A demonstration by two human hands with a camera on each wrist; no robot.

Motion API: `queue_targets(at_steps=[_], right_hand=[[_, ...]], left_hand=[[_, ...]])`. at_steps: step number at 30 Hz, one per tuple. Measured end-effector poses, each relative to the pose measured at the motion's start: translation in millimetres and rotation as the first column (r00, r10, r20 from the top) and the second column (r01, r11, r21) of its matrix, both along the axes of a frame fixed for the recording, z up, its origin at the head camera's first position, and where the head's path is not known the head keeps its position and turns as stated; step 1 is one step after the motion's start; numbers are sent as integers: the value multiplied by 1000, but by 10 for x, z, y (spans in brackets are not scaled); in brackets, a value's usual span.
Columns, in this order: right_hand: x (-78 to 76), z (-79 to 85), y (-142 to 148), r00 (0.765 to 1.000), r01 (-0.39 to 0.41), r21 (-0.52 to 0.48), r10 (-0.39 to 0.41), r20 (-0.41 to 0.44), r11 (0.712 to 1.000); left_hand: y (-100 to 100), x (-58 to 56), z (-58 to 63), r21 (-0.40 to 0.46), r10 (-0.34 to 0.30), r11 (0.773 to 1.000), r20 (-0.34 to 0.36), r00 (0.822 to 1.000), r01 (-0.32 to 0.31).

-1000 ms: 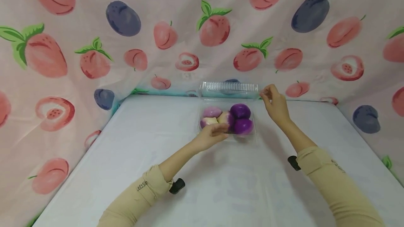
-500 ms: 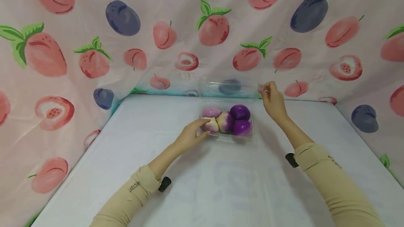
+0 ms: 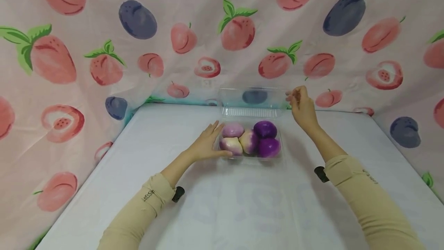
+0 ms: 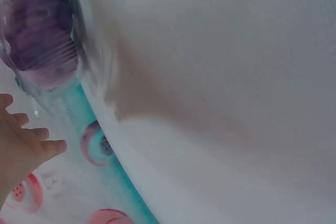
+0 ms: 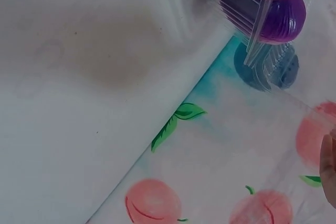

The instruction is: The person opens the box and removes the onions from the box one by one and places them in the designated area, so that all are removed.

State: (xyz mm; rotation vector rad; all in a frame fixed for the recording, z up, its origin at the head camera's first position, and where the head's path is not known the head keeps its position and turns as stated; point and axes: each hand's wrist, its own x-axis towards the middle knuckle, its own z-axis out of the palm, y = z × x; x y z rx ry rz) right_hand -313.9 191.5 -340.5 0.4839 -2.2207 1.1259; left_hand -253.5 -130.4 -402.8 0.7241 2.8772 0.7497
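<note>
A clear plastic clamshell box [image 3: 253,158] holds several glossy, round, turnip-like pieces. Two are deep purple [image 3: 268,147], one is pale pink [image 3: 232,130], and the rest are cream with purple, such as the cream piece [image 3: 231,146]. The hinged lid [image 3: 249,112] stands raised at the back. My right hand [image 3: 304,109] pinches the lid's upper right corner. At the box's left side is my left hand [image 3: 204,144], fingers spread along that side and thumb by the front left corner. In the left wrist view, the left hand [image 4: 23,148] shows straight fingers.
The box is near the back of a white table [image 3: 249,203]. Behind it hangs a pink curtain [image 3: 208,10] printed with fruit, which also runs along both sides. A black wrist camera [image 3: 178,194] sits on the left sleeve, another [image 3: 321,174] on the right.
My left hand has moved left from the box's front to its left side, its fingers spreading. The box has shifted slightly toward me. The lid's tilt has changed; my right hand stays at its corner.
</note>
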Motion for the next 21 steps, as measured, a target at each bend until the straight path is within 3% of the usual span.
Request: queue_targets(at_steps=[4,9,14,21], right_hand=[[12,19,2,1000,-5,-37,5,10,999],[-2,53,17,1000,-5,-72,4,-9,997],[-23,35,-26,1000,0,-84,0,7,996],[-49,-53,-23,982,-11,-104,30,184,995]], left_hand=[[-12,-47,-50,-69,-38,997,12,999,38],[5,-44,-90,-127,-76,989,-23,997,72],[-8,43,-117,-147,-88,985,8,996,88],[7,115,-116,-124,-57,990,65,996,65]])
